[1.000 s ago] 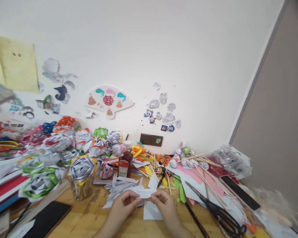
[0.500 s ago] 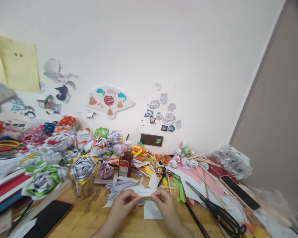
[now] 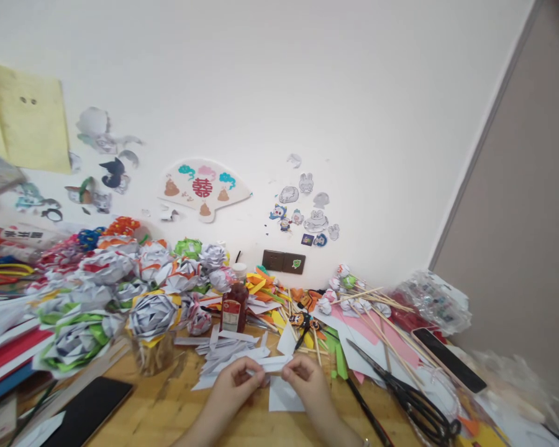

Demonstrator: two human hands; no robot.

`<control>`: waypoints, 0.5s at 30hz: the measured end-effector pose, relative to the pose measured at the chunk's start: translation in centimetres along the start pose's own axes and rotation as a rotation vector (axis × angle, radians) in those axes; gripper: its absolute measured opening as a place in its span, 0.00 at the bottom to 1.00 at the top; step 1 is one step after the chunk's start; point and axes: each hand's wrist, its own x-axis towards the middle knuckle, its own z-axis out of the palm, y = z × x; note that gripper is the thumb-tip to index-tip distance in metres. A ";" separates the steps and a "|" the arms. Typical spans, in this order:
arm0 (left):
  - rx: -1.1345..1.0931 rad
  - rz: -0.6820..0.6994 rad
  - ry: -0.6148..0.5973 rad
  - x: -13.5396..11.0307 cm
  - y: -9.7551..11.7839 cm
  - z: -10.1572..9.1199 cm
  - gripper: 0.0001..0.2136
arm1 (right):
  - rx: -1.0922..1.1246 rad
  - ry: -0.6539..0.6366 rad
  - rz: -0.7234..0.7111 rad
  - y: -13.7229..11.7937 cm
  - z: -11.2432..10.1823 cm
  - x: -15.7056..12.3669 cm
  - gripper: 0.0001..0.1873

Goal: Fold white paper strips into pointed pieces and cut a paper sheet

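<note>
A small folded white paper strip point(image 3: 276, 361) is stretched between my two hands, just above the table's front part. My left hand point(image 3: 238, 383) pinches its left end between thumb and forefinger. The right end is pinched the same way by my right hand point(image 3: 306, 380). Below the strip lies a square of white paper point(image 3: 285, 397). A loose heap of white paper strips point(image 3: 230, 355) spreads just beyond my left hand. Behind that heap stands a bottle of red-brown liquid point(image 3: 235, 307) with a white cap.
Black scissors point(image 3: 417, 400) and a dark pen point(image 3: 367, 411) lie to the right, near a phone point(image 3: 448, 360). Folded paper flowers point(image 3: 153, 313) crowd the left. A black flat device point(image 3: 90, 410) lies front left. Wooden sticks point(image 3: 382, 332) spread at the back right.
My hands still hold the paper strip; the fingers of my left hand have shifted slightly along it. The whole view has moved a little.
</note>
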 end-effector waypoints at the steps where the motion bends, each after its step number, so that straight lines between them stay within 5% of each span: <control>1: 0.016 0.002 0.000 0.0 -0.1 0.0 0.16 | -0.012 -0.003 -0.006 0.1 0.0 0.0 0.12; 15: 0.202 0.129 -0.002 -0.2 0.5 -0.4 0.09 | -0.221 -0.155 -0.171 1.0 0.0 -0.2 0.13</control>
